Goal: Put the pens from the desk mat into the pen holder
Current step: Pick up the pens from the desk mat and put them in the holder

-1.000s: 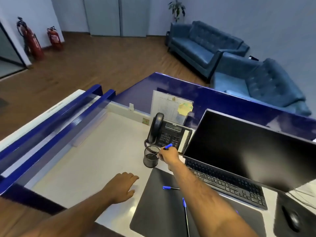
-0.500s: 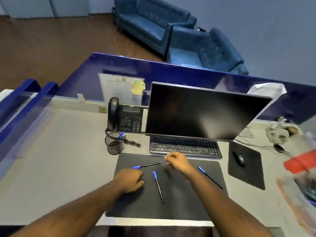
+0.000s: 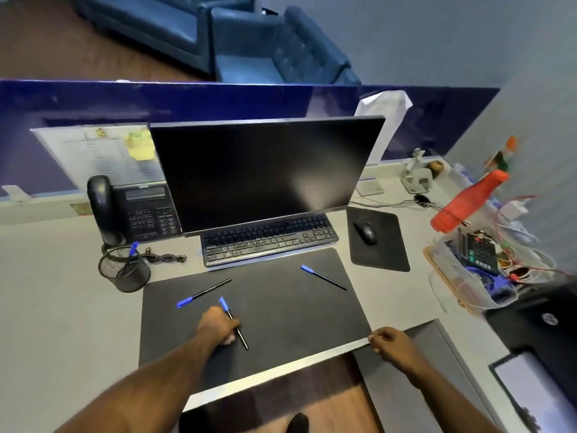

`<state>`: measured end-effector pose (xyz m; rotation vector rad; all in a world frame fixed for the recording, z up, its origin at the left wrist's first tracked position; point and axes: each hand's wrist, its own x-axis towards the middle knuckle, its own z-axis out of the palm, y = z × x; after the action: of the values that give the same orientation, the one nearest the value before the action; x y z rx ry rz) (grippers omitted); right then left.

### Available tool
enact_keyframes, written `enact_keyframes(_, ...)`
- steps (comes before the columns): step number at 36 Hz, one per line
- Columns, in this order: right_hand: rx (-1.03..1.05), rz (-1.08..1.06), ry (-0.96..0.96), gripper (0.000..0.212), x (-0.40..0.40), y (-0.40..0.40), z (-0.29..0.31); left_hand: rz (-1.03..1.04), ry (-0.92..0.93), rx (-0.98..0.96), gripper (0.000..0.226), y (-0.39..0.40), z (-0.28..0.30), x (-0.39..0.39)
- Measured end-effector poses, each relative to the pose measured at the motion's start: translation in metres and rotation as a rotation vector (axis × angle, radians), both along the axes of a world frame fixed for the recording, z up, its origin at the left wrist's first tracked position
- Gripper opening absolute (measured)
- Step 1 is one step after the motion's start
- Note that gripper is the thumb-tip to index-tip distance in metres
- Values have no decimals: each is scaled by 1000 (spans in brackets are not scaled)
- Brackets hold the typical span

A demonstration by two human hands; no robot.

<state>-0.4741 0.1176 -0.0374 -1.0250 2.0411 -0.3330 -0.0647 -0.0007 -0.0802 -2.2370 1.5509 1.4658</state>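
Your left hand (image 3: 220, 326) has its fingers pinched on the middle of a pen (image 3: 232, 321) lying on the desk mat (image 3: 281, 307). It looks light, stiff and slippery, so hold mid-barrel. Your right hand (image 3: 388, 340), loosely curled and empty, rests at the desk edge. The pen holder (image 3: 125, 270) stands beyond the mat's left corner.

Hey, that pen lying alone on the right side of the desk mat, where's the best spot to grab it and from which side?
Pinch the lone pen across its thin black barrel near the middle, coming straight down from above. It lies flat on the desk mat, blue cap toward the keyboard, with open mat all around. The right hand, resting at the desk edge, looks nearest.
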Motion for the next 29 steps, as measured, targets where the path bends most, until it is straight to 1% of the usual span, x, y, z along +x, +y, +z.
enact_keyframes(2,5,-2,-16,19,-1,1,-6,57,16,-14,29,1,2,2)
enact_keyframes(5,6,8,-3,19,6,-8,-6,22,38,-9,36,2,2,9)
enact_keyframes(7,-3,33,7,18,14,-18,-3,2,62,-41,30,2,3,20)
enact_keyframes(9,4,45,33,15,19,-30,-2,29,103,-120,19,-1,8,34)
enact_keyframes(12,9,136,49,14,29,-53,2,68,113,-241,17,-10,25,65)
enact_keyframes(13,-2,199,72,15,49,-70,10,146,101,-300,16,-11,38,90)
enact_keyframes(16,-4,245,108,26,56,-83,11,259,119,-438,18,-25,57,116)
enact_keyframes(18,-5,271,157,24,70,-93,13,365,107,-517,17,-31,73,141)
enact_keyframes(21,22,359,169,22,87,-110,13,506,107,-615,17,-42,92,177)
enact_keyframes(25,43,503,210,25,108,-128,6,564,32,-639,16,-55,104,213)
enact_keyframes(29,31,549,213,26,122,-133,5,561,-4,-598,11,-66,102,226)
